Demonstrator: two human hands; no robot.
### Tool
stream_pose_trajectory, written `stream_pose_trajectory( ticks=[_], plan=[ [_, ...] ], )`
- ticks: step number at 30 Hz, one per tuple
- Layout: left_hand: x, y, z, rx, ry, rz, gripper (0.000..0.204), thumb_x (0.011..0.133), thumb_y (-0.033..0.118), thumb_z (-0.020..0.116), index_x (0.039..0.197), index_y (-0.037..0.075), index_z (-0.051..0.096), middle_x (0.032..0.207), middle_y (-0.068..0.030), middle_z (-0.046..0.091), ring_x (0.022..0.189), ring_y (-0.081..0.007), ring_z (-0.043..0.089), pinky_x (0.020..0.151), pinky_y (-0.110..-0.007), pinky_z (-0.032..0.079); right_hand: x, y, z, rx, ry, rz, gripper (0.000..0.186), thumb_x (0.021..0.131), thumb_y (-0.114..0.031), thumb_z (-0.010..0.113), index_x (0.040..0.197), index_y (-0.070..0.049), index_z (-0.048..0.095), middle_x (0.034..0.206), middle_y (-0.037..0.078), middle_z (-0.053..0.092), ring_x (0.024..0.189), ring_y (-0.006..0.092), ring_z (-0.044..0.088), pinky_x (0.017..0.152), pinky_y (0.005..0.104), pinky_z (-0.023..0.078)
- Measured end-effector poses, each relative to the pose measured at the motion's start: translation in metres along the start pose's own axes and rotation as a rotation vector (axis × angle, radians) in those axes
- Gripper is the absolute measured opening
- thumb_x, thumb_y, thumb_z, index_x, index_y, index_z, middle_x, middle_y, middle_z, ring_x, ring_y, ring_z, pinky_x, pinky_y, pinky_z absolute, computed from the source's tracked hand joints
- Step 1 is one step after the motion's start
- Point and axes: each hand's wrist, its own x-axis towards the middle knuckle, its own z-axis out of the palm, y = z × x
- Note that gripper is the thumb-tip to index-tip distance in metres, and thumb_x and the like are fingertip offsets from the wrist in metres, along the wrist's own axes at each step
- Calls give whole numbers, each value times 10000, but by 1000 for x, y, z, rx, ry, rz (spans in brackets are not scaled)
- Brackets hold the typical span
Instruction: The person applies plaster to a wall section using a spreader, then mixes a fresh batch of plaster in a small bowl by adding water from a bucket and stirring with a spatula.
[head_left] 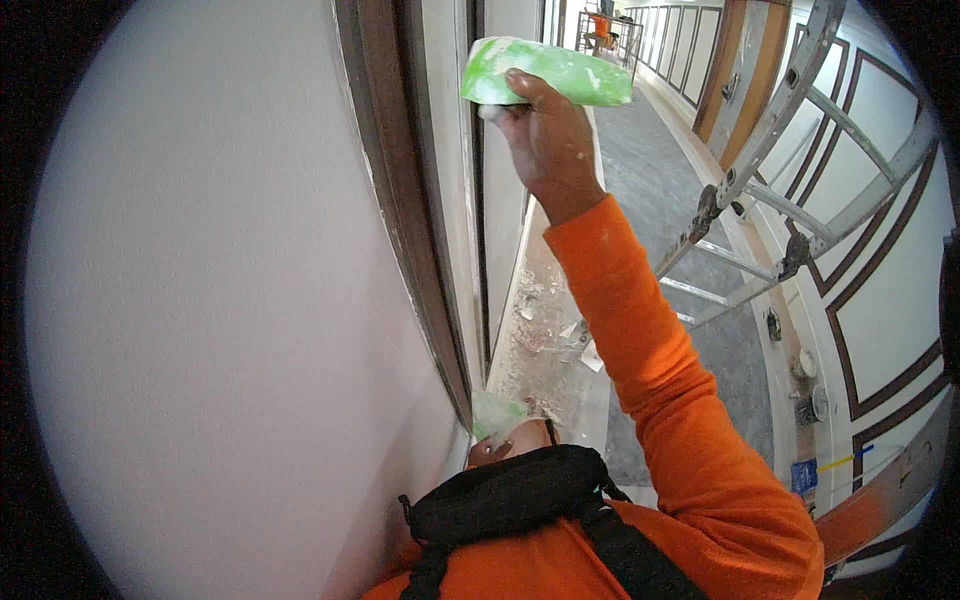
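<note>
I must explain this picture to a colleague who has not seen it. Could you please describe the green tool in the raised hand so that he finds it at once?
Start at the big white wall on the left and follow its dark brown trim upward. Beside the trim's top, the right hand, on an orange sleeve, holds up a flat green tool smeared with white. It is the only bright green, wide thing up there; the grey metal ladder stands farther right.

Corridor under finishing work, building interior.
Long hallway with grey floor covering (655, 170); white wall (200, 300) with dark brown trim (400, 200); panelled walls outlined in brown (880, 250); aluminium ladder (770, 150) standing in the passage; plaster debris (545, 320) scattered along the skirting; small pots and a blue box (803, 475) set on the floor by the far wall.
</note>
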Motion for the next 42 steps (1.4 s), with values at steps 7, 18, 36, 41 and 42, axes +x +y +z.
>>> stream_pose_trajectory(
  ticks=[7, 18, 36, 41, 42],
  plan=[
    [-12, 21, 2, 52, 33, -6, 322, 866, 279, 664, 1075, 39, 616, 1030, -50, 639, 956, -177, 606, 799, -290, 475, -175, 120, -57, 280, 282, 801, 286, 853, -116, 572, 1117, -26, 507, 1061, 100, 561, 906, 225, 589, 786, 385, 522],
    [-22, 24, -4, 62, 27, -62, 339, 859, 288, 674, 1084, 40, 618, 1030, -56, 637, 952, -172, 597, 798, -296, 471, -259, 176, -22, 531, 501, 1171, 304, 879, -145, 561, 1133, 9, 498, 1109, 143, 554, 1011, 272, 574, 833, 412, 518],
    [24, 14, 21, -170, 136, 50, 478, 842, 430, 649, 1088, 21, 621, 914, -59, 657, 829, -198, 610, 741, -335, 473, -208, 87, -98, 680, 283, 868, 305, 894, -128, 597, 1153, 11, 514, 1106, 120, 582, 1014, 240, 597, 845, 389, 526],
    [65, 61, 36, -248, 110, 128, 443, 871, 398, 625, 1091, 13, 616, 948, -50, 625, 834, -144, 567, 760, -300, 468, -250, 101, -192, 334, 431, 980, 338, 888, -209, 606, 1123, 17, 518, 1068, 118, 579, 940, 232, 613, 733, 371, 553],
    [79, 56, 41, -273, 98, 144, 438, 881, 390, 615, 1099, 10, 613, 959, -46, 618, 842, -135, 559, 766, -292, 466, -265, 106, -220, 180, 428, 1007, 309, 886, -211, 604, 1084, 16, 537, 1030, 117, 588, 872, 222, 614, 695, 349, 542]
  ],
)
